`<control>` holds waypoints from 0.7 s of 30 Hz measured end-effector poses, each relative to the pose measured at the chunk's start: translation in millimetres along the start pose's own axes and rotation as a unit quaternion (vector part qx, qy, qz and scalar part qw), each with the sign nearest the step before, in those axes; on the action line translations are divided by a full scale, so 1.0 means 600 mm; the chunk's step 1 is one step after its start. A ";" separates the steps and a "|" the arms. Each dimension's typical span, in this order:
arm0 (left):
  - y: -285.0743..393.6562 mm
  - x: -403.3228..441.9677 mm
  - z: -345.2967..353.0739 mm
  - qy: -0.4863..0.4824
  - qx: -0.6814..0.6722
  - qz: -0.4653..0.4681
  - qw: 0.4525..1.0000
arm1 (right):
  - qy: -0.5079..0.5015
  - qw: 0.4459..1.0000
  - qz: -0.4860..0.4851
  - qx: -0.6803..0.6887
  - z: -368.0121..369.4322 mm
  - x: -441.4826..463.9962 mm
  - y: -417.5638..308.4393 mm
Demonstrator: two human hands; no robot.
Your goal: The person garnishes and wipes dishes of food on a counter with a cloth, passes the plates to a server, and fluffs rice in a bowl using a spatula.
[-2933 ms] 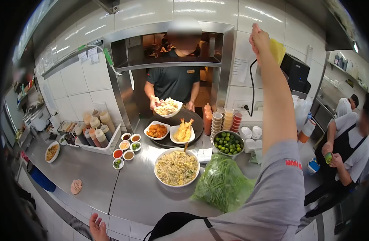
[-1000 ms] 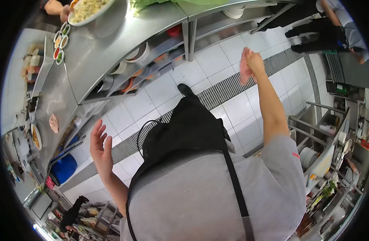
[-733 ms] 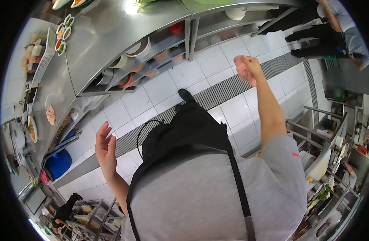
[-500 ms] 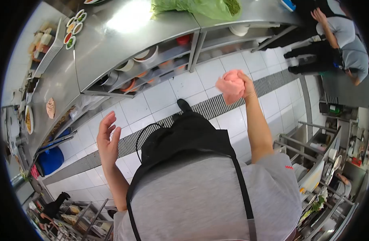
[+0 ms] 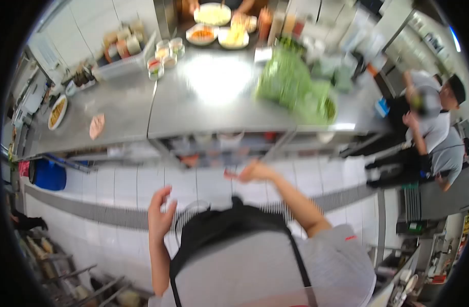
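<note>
My left hand (image 5: 161, 209) is held in the air over the floor, thumb apart from the fingers, with nothing in it. My right hand (image 5: 257, 171) reaches inward in front of the steel counter (image 5: 209, 117), smeared by motion. A small reddish patch shows at its fingertips; whether it is cloth or skin I cannot tell. The pink cloth from the earlier frame is not clearly visible in that hand. A pale pink crumpled piece (image 5: 97, 126) lies on the left part of the counter. A green plastic bag of greens (image 5: 295, 89) lies on the right part.
Small sauce bowls (image 5: 155, 69) stand beside a white crate (image 5: 123, 64). Plates of food (image 5: 233, 38) sit at the back, near another person's hands. A noodle dish (image 5: 57, 111) is at the left. Co-workers (image 5: 433, 117) stand at the right. A blue bin (image 5: 48, 175) is below the counter.
My view has tilted up, showing more counter. My right hand has swung inward from the right; the pink cloth it held is no longer plainly visible. My left hand stays raised and open.
</note>
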State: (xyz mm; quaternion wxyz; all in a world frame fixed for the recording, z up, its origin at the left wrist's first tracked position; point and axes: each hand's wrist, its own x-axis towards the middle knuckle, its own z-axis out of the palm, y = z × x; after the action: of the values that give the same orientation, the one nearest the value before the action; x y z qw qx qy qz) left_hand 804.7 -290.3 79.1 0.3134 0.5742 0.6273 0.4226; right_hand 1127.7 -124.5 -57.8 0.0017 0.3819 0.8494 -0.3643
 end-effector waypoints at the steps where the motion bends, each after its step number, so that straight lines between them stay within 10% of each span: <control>1: -0.004 0.001 0.000 0.001 0.016 0.006 1.000 | 0.061 0.970 -0.073 0.224 0.048 0.030 0.003; 2: 0.004 0.004 0.001 -0.008 0.023 0.014 1.000 | -0.013 0.997 -0.035 0.064 0.000 0.037 -0.096; 7: 0.062 0.023 0.008 -0.008 0.069 0.074 0.995 | -0.133 0.903 -0.188 0.363 -0.119 0.072 -0.331; 12: -0.022 0.015 -0.030 0.053 0.036 -0.031 0.997 | 0.064 0.842 -0.295 0.447 -0.201 0.119 -0.381; 17: -0.002 0.028 -0.162 0.133 0.162 -0.102 0.972 | 0.168 0.868 -0.127 0.450 -0.294 0.239 -0.341; 21: 0.017 0.100 -0.226 0.285 -0.281 -0.101 0.911 | 0.056 0.797 -0.132 0.587 -0.360 0.315 -0.356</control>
State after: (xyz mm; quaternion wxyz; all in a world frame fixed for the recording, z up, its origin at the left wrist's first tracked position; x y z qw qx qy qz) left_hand 681.7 -254.5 154.1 0.3108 0.2519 0.5998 0.6930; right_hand 914.2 37.2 179.4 -0.3184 0.2135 0.5133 -0.7678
